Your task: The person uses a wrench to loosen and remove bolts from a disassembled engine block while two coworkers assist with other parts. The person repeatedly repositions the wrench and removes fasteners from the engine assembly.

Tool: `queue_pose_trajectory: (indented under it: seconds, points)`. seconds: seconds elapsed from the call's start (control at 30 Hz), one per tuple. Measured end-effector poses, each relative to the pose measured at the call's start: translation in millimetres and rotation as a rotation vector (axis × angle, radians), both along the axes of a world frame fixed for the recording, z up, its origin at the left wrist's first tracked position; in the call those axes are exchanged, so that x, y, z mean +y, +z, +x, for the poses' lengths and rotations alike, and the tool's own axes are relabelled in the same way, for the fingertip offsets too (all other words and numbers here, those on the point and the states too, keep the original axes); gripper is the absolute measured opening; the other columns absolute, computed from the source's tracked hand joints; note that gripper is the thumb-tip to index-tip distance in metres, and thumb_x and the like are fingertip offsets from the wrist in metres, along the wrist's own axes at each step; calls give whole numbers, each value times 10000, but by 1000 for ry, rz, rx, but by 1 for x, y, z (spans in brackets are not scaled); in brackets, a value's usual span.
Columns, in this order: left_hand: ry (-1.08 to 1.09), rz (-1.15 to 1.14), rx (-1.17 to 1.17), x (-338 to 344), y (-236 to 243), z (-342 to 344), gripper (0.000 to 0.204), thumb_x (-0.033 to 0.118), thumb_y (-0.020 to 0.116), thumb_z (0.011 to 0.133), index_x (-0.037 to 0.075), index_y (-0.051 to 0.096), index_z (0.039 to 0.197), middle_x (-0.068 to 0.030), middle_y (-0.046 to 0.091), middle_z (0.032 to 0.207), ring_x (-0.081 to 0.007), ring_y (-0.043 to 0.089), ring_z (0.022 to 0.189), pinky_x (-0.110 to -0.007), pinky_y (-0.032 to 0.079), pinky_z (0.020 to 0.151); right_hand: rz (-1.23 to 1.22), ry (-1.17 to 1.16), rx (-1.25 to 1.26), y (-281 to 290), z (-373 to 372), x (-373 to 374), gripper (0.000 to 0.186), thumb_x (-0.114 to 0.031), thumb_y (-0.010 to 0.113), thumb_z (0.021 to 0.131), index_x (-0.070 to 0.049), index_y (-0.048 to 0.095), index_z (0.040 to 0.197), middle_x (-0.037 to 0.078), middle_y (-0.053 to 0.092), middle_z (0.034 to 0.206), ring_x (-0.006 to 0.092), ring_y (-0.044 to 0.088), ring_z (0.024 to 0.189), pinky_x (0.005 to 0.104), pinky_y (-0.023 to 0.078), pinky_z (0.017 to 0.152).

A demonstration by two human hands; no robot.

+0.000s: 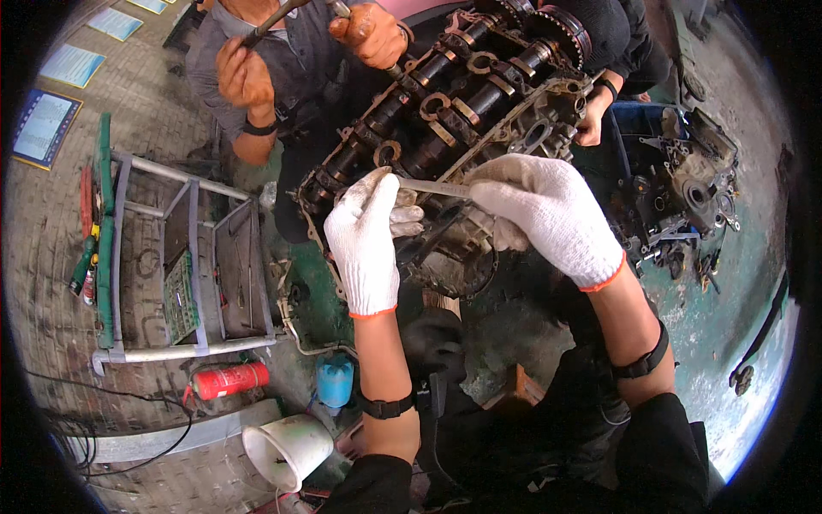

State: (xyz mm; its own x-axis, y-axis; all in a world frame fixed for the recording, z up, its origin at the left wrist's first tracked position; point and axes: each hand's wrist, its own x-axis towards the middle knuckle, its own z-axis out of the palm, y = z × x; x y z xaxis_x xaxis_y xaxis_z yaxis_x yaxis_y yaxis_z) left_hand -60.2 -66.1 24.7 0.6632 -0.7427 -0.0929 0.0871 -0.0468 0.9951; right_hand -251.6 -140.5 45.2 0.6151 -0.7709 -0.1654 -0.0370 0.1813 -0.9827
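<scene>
Both my hands wear white knitted gloves with orange cuffs. A slim silver wrench spans the gap between them, roughly level. My left hand pinches its left end between thumb and fingers. My right hand is closed around its right end, which the glove hides. Just beyond the wrench stands a dark, oily engine with its camshafts bare and a toothed sprocket at the far end. The wrench is held above the engine's near side; I cannot tell whether it touches it.
Across the engine, one person's hands hold metal tools; another person's hand rests by its right side. Engine parts lie at right. At left are a metal rack, fire extinguisher, blue container and white bucket.
</scene>
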Motion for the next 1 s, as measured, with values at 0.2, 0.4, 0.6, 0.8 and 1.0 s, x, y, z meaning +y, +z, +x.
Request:
queue_pose_trajectory:
  seconds: [0.2, 0.4, 0.6, 0.8, 1.0]
  points:
    - [8, 42, -46, 0, 2, 0, 356, 174, 697, 941, -46, 629, 1212, -109, 691, 945, -183, 699, 666, -276, 563, 552, 160, 244, 134, 7, -3, -6, 284, -189, 592, 929, 77, 683, 970, 111, 681, 638, 166, 661, 564, 282, 510, 542]
    - [-13, 43, -104, -2, 1, 2, 324, 180, 683, 946, -42, 652, 1179, -108, 697, 932, -175, 694, 683, -279, 560, 565, 301, 341, -6, -11, 18, 25, 255, -187, 546, 914, 36, 614, 808, 139, 659, 614, 206, 664, 571, 327, 508, 539]
    - [0, 39, -110, -6, 0, 1, 282, 165, 670, 956, -35, 651, 1154, -115, 698, 831, -175, 669, 633, -281, 551, 563, -482, 38, 132, -35, 59, 77, 233, -180, 551, 966, 44, 575, 905, 138, 593, 576, 293, 642, 539, 393, 501, 534]
    - [29, -11, -100, -4, 0, -4, 326, 148, 663, 962, -19, 622, 1239, -102, 691, 841, -166, 662, 631, -283, 549, 559, -693, -75, 190, -56, 63, 89, 239, -191, 594, 930, 13, 526, 827, 189, 555, 571, 392, 602, 534, 469, 478, 511]
    - [-41, -5, -119, 0, 2, -1, 415, 163, 666, 969, -12, 571, 1333, -93, 691, 873, -162, 675, 668, -289, 559, 573, -728, -50, 283, -42, 51, 77, 268, -223, 621, 916, 3, 529, 804, 207, 571, 581, 399, 610, 535, 480, 482, 506]
